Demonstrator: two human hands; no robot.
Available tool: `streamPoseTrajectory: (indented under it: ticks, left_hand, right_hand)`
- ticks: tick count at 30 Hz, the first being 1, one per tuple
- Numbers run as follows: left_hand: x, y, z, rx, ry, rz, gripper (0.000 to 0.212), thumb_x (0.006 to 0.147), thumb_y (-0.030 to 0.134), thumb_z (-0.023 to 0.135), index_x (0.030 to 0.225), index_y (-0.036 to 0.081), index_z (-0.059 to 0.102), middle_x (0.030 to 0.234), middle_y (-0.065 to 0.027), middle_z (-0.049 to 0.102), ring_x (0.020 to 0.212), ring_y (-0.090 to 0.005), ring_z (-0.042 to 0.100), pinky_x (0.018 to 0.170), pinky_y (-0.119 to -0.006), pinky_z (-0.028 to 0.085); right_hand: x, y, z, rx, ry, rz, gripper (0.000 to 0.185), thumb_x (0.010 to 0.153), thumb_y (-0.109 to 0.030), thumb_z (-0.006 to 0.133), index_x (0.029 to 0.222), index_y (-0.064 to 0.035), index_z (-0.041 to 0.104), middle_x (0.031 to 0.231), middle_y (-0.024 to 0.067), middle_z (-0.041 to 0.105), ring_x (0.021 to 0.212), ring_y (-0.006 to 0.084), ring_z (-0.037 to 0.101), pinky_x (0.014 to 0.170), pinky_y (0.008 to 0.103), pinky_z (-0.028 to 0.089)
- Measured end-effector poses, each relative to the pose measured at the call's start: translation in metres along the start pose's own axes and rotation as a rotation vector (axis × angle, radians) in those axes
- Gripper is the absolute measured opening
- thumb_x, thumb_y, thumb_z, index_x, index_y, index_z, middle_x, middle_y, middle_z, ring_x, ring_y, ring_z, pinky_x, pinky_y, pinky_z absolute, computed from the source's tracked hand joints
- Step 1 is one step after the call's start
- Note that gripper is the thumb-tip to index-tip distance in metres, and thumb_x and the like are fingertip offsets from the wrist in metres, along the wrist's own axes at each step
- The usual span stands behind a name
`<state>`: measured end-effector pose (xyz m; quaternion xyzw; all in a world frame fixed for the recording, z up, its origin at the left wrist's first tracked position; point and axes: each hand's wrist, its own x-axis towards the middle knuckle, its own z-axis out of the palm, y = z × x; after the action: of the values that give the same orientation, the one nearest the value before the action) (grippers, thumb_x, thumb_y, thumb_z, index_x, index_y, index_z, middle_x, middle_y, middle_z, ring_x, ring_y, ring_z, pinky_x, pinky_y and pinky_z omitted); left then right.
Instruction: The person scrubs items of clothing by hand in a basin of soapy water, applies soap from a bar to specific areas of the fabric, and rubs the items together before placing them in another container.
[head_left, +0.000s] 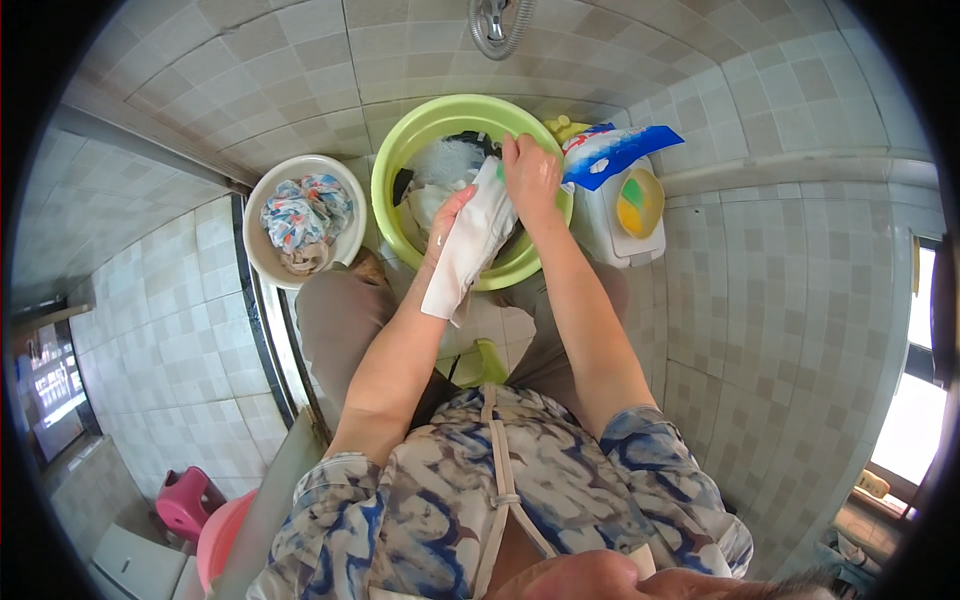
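Observation:
A wet white cloth (471, 244) is stretched over the near side of a lime-green basin (384, 202). My left hand (448, 217) grips it along its left edge, and its loose end hangs over my left wrist. At the cloth's upper end my right hand (532, 176) is curled tight against it. A small green patch (500, 172) shows beside the right palm; whether it is soap or part of the cloth I cannot tell. Inside the basin lie sudsy water (448, 161), pale fabric (426, 204) and dark fabric (403, 184), partly hidden by my hands.
A white basin (253, 225) with patterned cloth (306, 210) stands at left. Right of the green basin are a blue detergent bag (622, 154) and a yellow dish (654, 214) with green and yellow pieces, on a white container (637, 251). A shower hose (499, 49) hangs ahead.

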<state>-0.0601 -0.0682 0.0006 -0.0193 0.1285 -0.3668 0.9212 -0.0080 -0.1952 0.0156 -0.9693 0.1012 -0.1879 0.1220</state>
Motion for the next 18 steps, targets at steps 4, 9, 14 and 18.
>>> streamPoseTrajectory:
  ticks: [4,9,14,18]
  left_hand:
    - [0.003,0.005,-0.016,-0.082,-0.026,0.041,0.041,0.092,0.024,0.043,0.125,0.0,0.046,0.12,-0.0138,0.056,0.11,-0.0251,0.053,0.097,-0.037,0.04]
    - [0.005,0.004,-0.016,-0.129,-0.238,0.004,0.042,0.093,0.023,0.042,0.127,0.0,0.045,0.123,-0.0143,0.054,0.113,-0.0259,0.051,0.1,-0.037,0.037]
    - [0.003,0.002,0.001,-0.059,0.004,0.038,0.039,0.093,0.025,0.041,0.123,0.001,0.048,0.12,-0.0151,0.055,0.111,-0.0275,0.052,0.1,-0.038,0.037]
    - [0.001,0.012,-0.024,-0.03,-0.378,0.106,0.03,0.093,0.025,0.042,0.112,0.004,0.051,0.108,-0.0127,0.057,0.104,-0.0261,0.054,0.096,-0.038,0.04]
  right_hand:
    - [-0.018,-0.032,-0.005,-0.105,-0.108,-0.185,0.029,0.084,-0.03,0.055,0.066,-0.0067,0.059,0.06,0.0134,0.06,0.053,0.0317,0.06,0.048,0.0411,0.049]
    - [-0.026,-0.019,0.001,-0.02,-0.003,-0.327,0.035,0.086,-0.027,0.05,0.058,-0.0074,0.059,0.057,0.0118,0.06,0.051,0.0302,0.06,0.046,0.0385,0.049]
    - [0.0,-0.008,0.007,-0.154,-0.107,-0.147,0.031,0.085,-0.023,0.047,0.063,-0.0061,0.061,0.064,0.0134,0.061,0.053,0.0292,0.061,0.046,0.0401,0.05]
    - [-0.056,-0.063,-0.018,0.135,-0.071,-0.311,0.024,0.081,-0.024,0.053,0.065,-0.0088,0.061,0.065,0.011,0.059,0.06,0.0275,0.061,0.05,0.0403,0.049]
